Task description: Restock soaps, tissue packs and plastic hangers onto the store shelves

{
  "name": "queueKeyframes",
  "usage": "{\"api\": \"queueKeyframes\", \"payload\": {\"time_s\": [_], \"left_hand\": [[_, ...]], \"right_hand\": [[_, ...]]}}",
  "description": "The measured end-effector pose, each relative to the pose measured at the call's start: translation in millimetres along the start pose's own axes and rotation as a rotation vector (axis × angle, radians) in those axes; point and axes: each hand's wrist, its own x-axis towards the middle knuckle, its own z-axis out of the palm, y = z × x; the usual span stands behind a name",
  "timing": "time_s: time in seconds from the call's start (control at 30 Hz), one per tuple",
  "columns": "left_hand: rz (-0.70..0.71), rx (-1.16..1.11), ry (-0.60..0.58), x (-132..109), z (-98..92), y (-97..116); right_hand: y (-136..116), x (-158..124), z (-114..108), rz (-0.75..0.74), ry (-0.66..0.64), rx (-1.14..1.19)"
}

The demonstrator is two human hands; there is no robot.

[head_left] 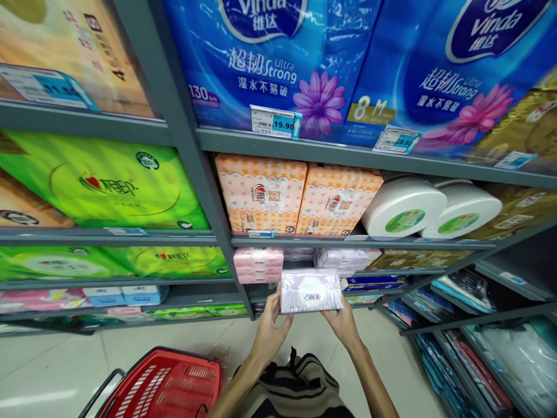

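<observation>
Head view: your left hand [270, 331] and right hand [343, 325] grip a lilac tissue packet [311, 290] between them, just below the stacked pink tissue packs [257, 266], so a slack grip or a knock against those packs could drop it to the floor [73, 360].

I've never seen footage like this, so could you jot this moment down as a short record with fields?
Place: shop aisle, grey shelves
Held: lilac tissue packet
Left hand: grips its left end
Right hand: grips its right end
Just behind: pink tissue packets, shelved
Above: blue Vinda packs
Lower left: red basket
</observation>
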Motion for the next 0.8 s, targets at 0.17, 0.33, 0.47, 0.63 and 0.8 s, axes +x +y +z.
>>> {"api": "queueKeyframes", "payload": {"time_s": [0.17,0.33,0.47,0.63,0.8], "left_hand": [[0.003,-0.01,0.014,-20,3.8,-13],[0.015,-0.019,0.054,-25,15.2,-21],[0.037,-0.001,0.066,-18,20.0,-14],[0.021,0.019,0.009,-20,17.2,-7],[0.047,-0.006,-0.007,-11,12.7,-11]], "right_hand": [[3,-9,-3,0.039,-0.056,0.104],[13,-1,-1,0.094,-0.089,0.115],[17,0,-2,0.149,-0.042,0.114],[14,-12,-4,0.202,-0.036,0.165],[15,-11,5,0.196,-0.03,0.178]]}}
